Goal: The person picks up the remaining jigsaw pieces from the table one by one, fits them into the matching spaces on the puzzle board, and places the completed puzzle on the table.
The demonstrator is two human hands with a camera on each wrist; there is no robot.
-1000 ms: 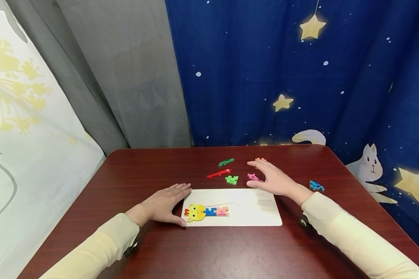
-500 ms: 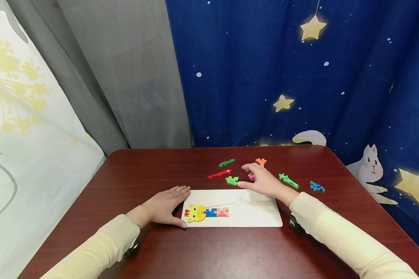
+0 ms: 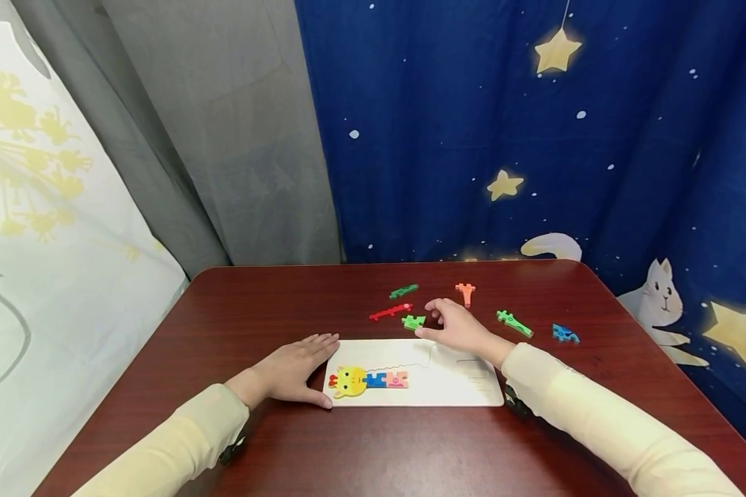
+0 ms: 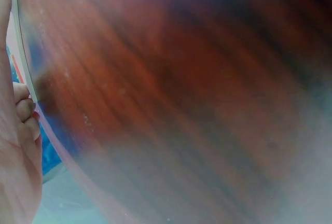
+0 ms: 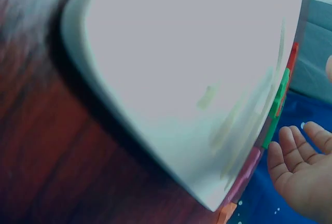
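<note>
A white puzzle board [image 3: 454, 386] lies on the table, holding a yellow giraffe head [image 3: 350, 382], a blue piece [image 3: 376, 379] and a pink piece [image 3: 397, 379] joined in a row. My left hand [image 3: 295, 369] rests at the board's left end, fingers spread along its corner. My right hand [image 3: 460, 331] hovers above the board's far edge, thumb and fingers apart, holding nothing visible. Its thumb tip is nearest a light green puzzle piece [image 3: 412, 322]. In the right wrist view a loose pink piece [image 5: 243, 177] lies behind the board; the hand hides it in the head view.
Beyond the board lie a red piece [image 3: 390, 312], a dark green piece [image 3: 404, 291] and an orange piece [image 3: 465, 293]. To the right are a long green piece [image 3: 514, 323] and a blue piece with dark marks [image 3: 565, 333]. Curtains hang behind the table [image 3: 273, 297].
My right hand has moved left and slightly toward me, away from the orange piece and closer to the light green one. The long green piece has come into view. My left hand stays put.
</note>
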